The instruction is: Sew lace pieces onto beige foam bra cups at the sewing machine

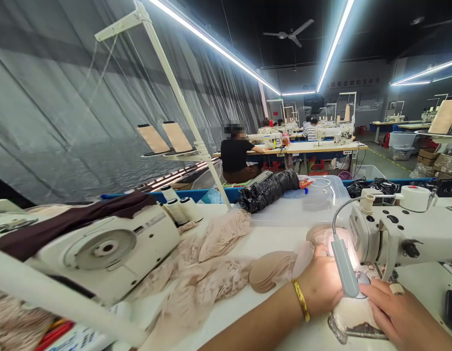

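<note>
Two hands, left hand [323, 285] grip impossible to tell, right hand [403, 307] fingers apart, seemingly position beige fabric [318, 236] at the near-right sewing machine [425, 239], needing steady alignment.

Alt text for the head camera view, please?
A person's left hand at pale fabric and right hand nearby, beside a lit lamp at a white sewing machine. Beige lace lies leftward; beyond, someone in black sits at another machine.
</note>
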A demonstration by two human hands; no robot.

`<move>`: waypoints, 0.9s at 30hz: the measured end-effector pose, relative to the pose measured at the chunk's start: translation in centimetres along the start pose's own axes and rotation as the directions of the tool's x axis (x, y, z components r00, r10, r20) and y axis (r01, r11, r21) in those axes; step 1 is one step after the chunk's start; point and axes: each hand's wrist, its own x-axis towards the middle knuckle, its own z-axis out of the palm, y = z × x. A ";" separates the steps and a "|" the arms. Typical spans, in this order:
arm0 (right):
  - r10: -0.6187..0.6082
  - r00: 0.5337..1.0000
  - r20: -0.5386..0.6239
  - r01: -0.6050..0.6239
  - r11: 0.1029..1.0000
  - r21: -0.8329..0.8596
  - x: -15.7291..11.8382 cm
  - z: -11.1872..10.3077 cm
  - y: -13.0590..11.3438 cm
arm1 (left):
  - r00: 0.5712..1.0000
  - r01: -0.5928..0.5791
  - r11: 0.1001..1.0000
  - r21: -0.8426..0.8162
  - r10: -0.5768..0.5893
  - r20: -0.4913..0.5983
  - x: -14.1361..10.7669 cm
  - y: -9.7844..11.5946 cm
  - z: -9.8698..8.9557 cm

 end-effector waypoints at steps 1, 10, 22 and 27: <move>-0.005 1.000 0.002 0.005 1.000 -0.001 0.0 -0.1 -0.1 | 1.000 0.008 1.000 -0.020 -0.008 -0.014 0.1 0.0 0.1; -0.017 0.998 -0.054 0.019 0.999 0.034 -0.2 -0.1 -0.2 | 0.775 0.631 0.760 0.158 -0.625 -0.090 -2.6 -0.3 -0.9; -0.100 0.995 -0.011 0.100 0.994 0.031 -0.2 -1.0 -0.9 | 0.993 0.045 0.996 0.075 -0.053 0.101 -1.4 3.7 3.1; -0.097 0.994 -0.048 0.100 0.993 0.064 -0.2 -0.6 -0.8 | 0.999 -0.027 1.000 0.004 0.027 0.042 -1.0 3.1 2.8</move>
